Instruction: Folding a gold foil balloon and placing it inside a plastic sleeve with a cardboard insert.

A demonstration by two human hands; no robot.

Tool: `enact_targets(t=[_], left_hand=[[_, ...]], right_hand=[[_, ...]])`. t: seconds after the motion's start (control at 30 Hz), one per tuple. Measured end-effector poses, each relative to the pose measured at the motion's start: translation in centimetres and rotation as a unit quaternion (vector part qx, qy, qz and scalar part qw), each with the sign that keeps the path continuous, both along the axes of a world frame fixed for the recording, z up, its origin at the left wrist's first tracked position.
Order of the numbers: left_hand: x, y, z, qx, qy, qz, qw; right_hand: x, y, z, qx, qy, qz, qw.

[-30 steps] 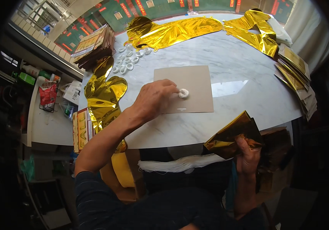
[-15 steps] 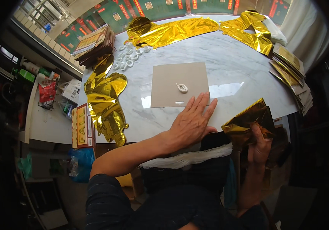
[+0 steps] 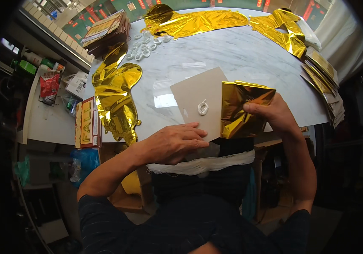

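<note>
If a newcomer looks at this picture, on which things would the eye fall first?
Probably on the shiny gold foil sheets spread along the table's far edge and left side. Next, on the folded foil in the right hand, at the right side of the beige card. On that card lies a small white coil.

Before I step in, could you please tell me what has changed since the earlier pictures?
The left hand let go of the white coil and is now at the grey card's near corner. The card turned clockwise, coil on it. The right hand brought the folded gold foil, held throughout, leftward and forward, overlapping the card's right side in view. The loose coils and spread gold foils stayed put.
</note>
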State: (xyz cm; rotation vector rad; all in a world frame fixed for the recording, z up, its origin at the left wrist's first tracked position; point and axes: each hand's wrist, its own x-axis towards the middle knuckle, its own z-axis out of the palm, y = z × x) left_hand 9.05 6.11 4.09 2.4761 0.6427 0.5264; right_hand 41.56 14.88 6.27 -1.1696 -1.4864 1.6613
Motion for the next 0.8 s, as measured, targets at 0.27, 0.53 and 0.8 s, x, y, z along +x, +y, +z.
enact_targets(t=[0.27, 0.53, 0.8], left_hand=[[-2.4, -1.4, 0.4, -0.101, -0.093, 0.288, 0.948], [-2.8, 1.4, 2.0, -0.522, -0.255, 0.431, 0.690], [-3.8, 3.6, 1.0, -0.501, -0.180, 0.447, 0.719]], right_hand=[[-8.8, 3.8, -2.2, -0.077, -0.073, 0.133, 0.985], [-9.8, 3.6, -2.1, -0.108, -0.070, 0.117, 0.985], [-9.9, 3.5, -2.9, -0.078, -0.037, 0.109, 0.990]])
